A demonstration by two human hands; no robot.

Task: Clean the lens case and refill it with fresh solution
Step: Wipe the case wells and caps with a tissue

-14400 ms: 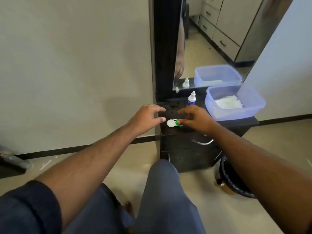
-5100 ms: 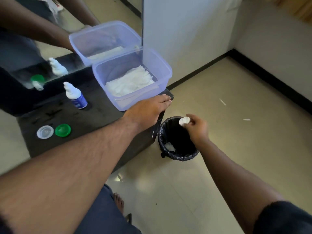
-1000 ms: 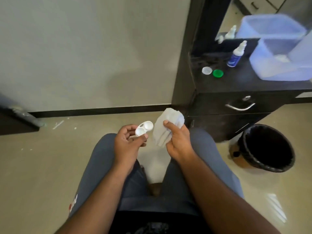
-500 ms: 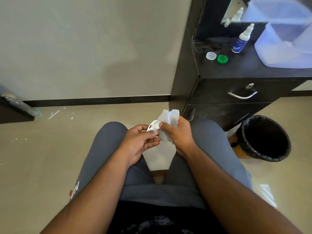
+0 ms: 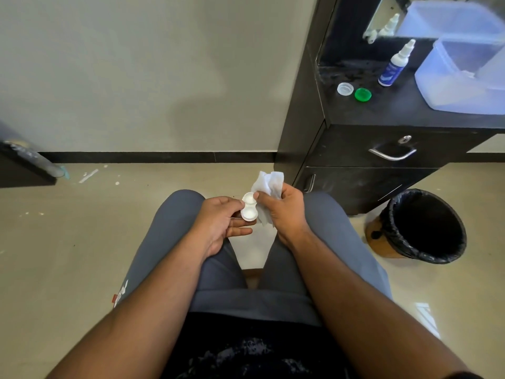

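Head view: above the lap, the left hand [image 5: 218, 220] has its grip pinched on the white lens case [image 5: 249, 209], both wells uncapped, while the right hand [image 5: 284, 212] clutches a crumpled tissue [image 5: 269, 184] with its thumb at the case's far well. On the black counter [image 5: 404, 116] at far right lie 2 caps [image 5: 354, 91], a solution bottle [image 5: 393, 68] and a plastic tub [image 5: 464, 86]; a black bin [image 5: 426, 225] stands on the floor below.
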